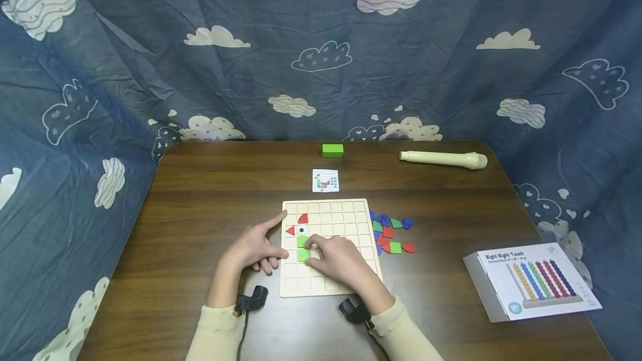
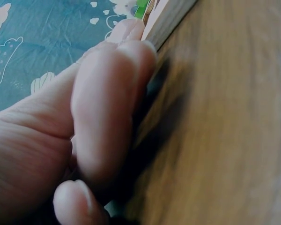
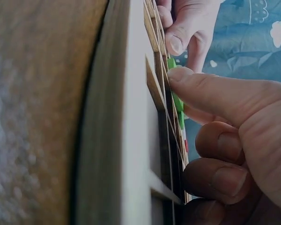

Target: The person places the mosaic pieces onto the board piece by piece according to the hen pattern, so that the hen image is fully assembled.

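Note:
A wooden grid board (image 1: 341, 219) lies on the table. My left hand (image 1: 253, 247) is at its left edge, index finger and thumb spread apart along the rim, the other fingers bent beneath. With thumb and index finger, my right hand (image 1: 338, 258) pinches a green square tile (image 1: 302, 255) low in the board's second column. Above it sits another green square tile (image 1: 302, 242), partly under the index finger. Higher up are a white tile with a black dot (image 1: 303, 230), a red quarter-round tile (image 1: 303, 219) and a red triangle tile (image 1: 290, 230).
Loose red, blue and green tiles (image 1: 395, 248) lie right of the board. Behind it are a small picture card (image 1: 325, 181) and a green block (image 1: 332, 151). A cream microphone-shaped stick (image 1: 441, 159) lies at the back right, and a toy box (image 1: 534, 283) stands at the right.

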`<state>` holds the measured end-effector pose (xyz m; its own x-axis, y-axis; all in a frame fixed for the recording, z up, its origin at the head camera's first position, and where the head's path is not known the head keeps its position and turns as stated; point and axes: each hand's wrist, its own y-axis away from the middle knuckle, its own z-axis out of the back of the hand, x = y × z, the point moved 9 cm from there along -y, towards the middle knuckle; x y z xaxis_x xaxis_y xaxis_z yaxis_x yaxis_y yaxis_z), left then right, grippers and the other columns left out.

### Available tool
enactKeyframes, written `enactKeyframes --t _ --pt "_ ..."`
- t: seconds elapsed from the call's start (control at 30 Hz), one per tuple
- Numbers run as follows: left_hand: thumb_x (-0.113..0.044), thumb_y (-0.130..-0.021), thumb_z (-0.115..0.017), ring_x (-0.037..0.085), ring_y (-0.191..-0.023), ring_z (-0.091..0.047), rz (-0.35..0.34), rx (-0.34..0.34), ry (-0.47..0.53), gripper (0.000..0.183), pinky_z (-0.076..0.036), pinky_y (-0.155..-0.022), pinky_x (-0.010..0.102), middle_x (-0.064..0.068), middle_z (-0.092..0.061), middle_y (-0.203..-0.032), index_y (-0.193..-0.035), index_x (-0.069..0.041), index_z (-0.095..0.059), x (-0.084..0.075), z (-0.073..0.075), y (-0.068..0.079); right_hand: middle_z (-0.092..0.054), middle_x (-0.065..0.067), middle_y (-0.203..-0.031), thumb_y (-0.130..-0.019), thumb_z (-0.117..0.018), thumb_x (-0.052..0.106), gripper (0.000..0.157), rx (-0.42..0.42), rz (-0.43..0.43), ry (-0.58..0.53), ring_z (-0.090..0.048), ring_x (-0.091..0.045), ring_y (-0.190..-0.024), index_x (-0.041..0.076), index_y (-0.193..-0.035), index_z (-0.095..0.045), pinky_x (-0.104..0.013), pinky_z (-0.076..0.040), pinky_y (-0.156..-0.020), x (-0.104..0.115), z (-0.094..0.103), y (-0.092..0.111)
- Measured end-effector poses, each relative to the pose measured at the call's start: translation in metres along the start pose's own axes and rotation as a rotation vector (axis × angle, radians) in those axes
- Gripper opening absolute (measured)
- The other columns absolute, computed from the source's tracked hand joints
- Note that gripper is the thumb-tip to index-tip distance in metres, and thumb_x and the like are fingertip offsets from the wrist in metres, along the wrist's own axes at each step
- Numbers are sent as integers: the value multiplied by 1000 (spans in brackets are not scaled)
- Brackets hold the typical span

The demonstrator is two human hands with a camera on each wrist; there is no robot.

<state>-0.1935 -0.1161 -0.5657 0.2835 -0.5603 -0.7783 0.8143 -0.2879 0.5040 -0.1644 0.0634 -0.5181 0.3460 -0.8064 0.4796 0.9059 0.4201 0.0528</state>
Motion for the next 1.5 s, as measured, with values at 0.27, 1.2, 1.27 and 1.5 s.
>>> enactKeyframes --t 0.27,1.2,1.27,1.5 --pt "-24 -89 -88 19 -47 -70 19 -10 0 98 -46 -40 25 11 -74 -64 -164 -49 -32 1 -3 0 -42 15 -58 -94 -82 34 17 -7 40 5 -34 -2 -54 27 -109 -79 -23 -26 -53 2 0 1" --pt "-24 -84 -92 20 -46 -69 38 -15 3 104 -45 -42 24 12 -73 -64 -164 -51 -32 0 -3 1 -44 5 -60 -97 -79 21 22 -268 -244 -189 -36 -8 -52 13 -117 -78 -24 -31 -50 -135 90 48" --pt "-24 -84 -92 20 -47 -69 45 -14 11 104 -45 -42 24 12 -73 -64 -164 -51 -32 1 -2 1 -46 2 -62 -98 -78 24 24 -246 -319 -154 -39 -12 -53 13 -119 -77 -27 -31 -51 -152 92 52" --pt "-25 -85 -92 19 -46 -68 42 -19 0 102 -44 -42 24 12 -73 -64 -164 -51 -32 0 -2 0 -52 0 -65 -98 -77 36 29 -123 -376 -24 -44 -16 -57 14 -118 -76 -31 -31 -53 -162 82 46"
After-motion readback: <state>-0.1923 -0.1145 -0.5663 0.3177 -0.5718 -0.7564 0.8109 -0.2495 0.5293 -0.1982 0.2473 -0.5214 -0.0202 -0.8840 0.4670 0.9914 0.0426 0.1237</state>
